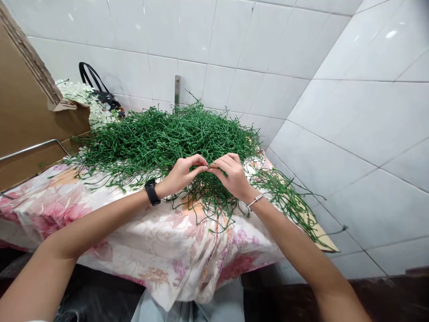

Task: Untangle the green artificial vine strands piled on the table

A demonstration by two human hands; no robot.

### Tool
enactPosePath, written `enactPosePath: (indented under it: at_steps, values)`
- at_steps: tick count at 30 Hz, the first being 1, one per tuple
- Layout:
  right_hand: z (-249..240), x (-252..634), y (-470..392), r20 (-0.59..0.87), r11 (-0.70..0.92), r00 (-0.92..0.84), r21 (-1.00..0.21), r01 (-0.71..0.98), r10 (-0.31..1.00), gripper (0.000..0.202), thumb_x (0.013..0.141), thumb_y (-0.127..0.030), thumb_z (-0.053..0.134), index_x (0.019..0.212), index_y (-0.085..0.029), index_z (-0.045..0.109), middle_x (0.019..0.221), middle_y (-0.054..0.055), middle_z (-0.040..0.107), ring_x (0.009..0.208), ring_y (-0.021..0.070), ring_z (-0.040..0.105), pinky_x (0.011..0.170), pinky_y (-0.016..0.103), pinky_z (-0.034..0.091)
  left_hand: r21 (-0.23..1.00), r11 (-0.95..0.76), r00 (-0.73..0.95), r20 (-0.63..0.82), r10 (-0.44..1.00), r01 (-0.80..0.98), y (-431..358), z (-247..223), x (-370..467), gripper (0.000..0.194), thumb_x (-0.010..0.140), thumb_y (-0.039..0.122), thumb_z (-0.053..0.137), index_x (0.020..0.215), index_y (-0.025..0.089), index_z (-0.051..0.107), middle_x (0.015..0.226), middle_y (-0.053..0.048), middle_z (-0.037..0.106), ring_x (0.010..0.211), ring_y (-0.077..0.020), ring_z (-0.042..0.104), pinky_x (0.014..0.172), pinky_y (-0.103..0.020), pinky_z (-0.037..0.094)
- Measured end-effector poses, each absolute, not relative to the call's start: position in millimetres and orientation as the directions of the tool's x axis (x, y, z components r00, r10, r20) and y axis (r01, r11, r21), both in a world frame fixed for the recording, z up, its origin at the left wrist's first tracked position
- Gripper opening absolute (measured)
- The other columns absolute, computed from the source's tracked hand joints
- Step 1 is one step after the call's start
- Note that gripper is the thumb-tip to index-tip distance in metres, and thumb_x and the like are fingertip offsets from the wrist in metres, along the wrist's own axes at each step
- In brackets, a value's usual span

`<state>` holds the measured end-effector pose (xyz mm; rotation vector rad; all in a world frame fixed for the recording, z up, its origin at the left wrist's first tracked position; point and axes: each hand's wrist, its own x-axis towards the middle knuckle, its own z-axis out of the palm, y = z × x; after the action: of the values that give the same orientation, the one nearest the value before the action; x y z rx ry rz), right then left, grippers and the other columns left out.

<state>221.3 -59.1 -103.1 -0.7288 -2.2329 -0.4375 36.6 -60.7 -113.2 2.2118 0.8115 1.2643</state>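
A large heap of thin green stems (pixel 167 138), plastic-looking with small buds at their tips, lies along the back of the table. At its front edge my left hand (pixel 183 172), with a black band on the wrist, is closed in a pinch. My right hand (pixel 233 174), a silver bracelet on its wrist, pinches close against the left fingertips. Between the two sets of fingers is a green stem (pixel 208 167), mostly hidden by them. More loose stems hang below the hands over the cloth.
A floral tablecloth (pixel 134 241) covers the table and drapes over my lap. White flowers (pixel 100 114) and a black bag (pixel 109 100) stand at the back left beside a cardboard box (pixel 27 98). Several stems (pixel 288 192) spread over the right edge. Tiled walls (pixel 234 40) enclose the back and right.
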Motion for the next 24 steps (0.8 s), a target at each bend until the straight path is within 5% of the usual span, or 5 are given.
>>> enactPosePath:
  at_steps: [8,13,20,24]
  values:
    - [-97,230,-54,0.634,0.679,-0.743,0.45,0.58,0.214,0.015,0.084,-0.014,0.045,0.07,-0.017,0.049,0.06,-0.002,0.05,0.064,0.0103,0.044,0.082,0.028,0.034,0.123,-0.82,0.565,0.667,0.485,0.56,-56,-118,39,0.018,0.089,0.023,0.037,0.084,0.013,0.052,0.078,-0.004,0.057,0.074,-0.0137,0.047,0.07,-0.028,0.036]
    - [-92,226,-56,0.6,0.579,-0.786,0.592,0.561,0.147,0.019,0.081,-0.006,0.043,0.066,-0.018,0.045,0.057,-0.002,0.043,0.062,0.0107,0.038,0.08,0.026,0.034,0.06,-0.804,0.521,0.733,0.438,0.591,-60,-115,39,0.018,0.088,0.019,0.038,0.078,0.013,0.052,0.077,-0.006,0.056,0.079,-0.0159,0.044,0.071,-0.028,0.038]
    - [-86,219,-61,0.624,0.544,-0.771,0.607,0.58,0.126,0.025,0.083,-0.005,0.035,0.064,-0.019,0.043,0.056,-0.002,0.039,0.062,0.0121,0.035,0.082,0.025,0.033,-0.03,-0.794,0.446,0.84,0.309,0.607,-64,-112,39,0.014,0.085,0.014,0.043,0.077,0.014,0.055,0.08,-0.006,0.06,0.088,-0.0169,0.045,0.078,-0.03,0.039]
    - [-86,215,-62,0.618,0.533,-0.773,0.612,0.585,0.139,0.026,0.083,-0.005,0.034,0.063,-0.019,0.042,0.056,-0.002,0.039,0.061,0.0119,0.035,0.082,0.025,0.034,0.022,-0.823,0.411,0.859,0.306,0.568,-62,-114,41,0.012,0.083,0.012,0.046,0.076,0.014,0.055,0.083,-0.005,0.06,0.092,-0.0164,0.044,0.082,-0.031,0.039]
